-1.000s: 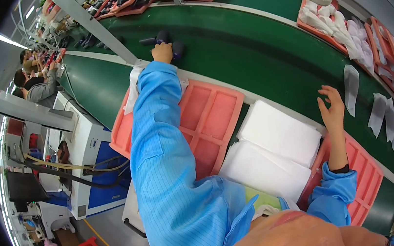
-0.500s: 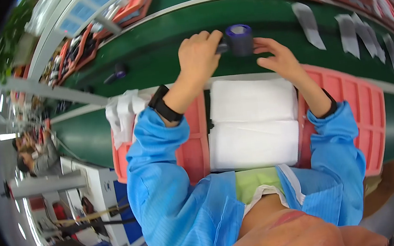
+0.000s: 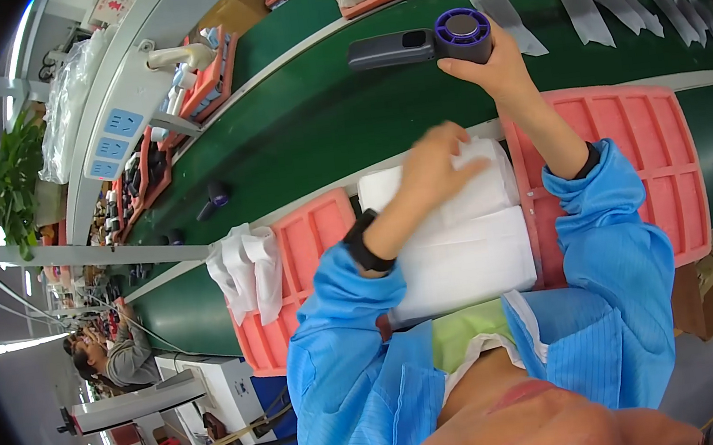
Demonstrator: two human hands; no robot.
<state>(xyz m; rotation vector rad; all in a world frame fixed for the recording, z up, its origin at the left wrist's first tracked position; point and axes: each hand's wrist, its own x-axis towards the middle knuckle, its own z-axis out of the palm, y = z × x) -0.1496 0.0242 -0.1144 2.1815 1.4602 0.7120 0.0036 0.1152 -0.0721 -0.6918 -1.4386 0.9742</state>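
My right hand (image 3: pixel 502 67) grips the round head of a dark handheld fan (image 3: pixel 396 50) with a purple ring. The fan lies sideways above the green belt, its handle pointing left. Over the far stack of thin white sheets or pouches (image 3: pixel 493 172) is my left hand (image 3: pixel 432 170), blurred by motion. Its thumb and fingers are apart, with nothing seen in them; contact with the stack cannot be made out. A second white stack (image 3: pixel 468 262) sits nearer to me.
Pink compartment trays stand left (image 3: pixel 314 237) and right (image 3: pixel 625 163) of the stacks. White pouches (image 3: pixel 246 267) lie over the left one. On the green conveyor belt (image 3: pixel 310 130) are another fan (image 3: pixel 213 199) and several wrapped pieces (image 3: pixel 584 8). A metal post (image 3: pixel 111 251) stands at left.
The fan, earlier between both hands, has moved right and up in my right hand, its handle now fully visible. My left hand has left it and come down over the white stack.
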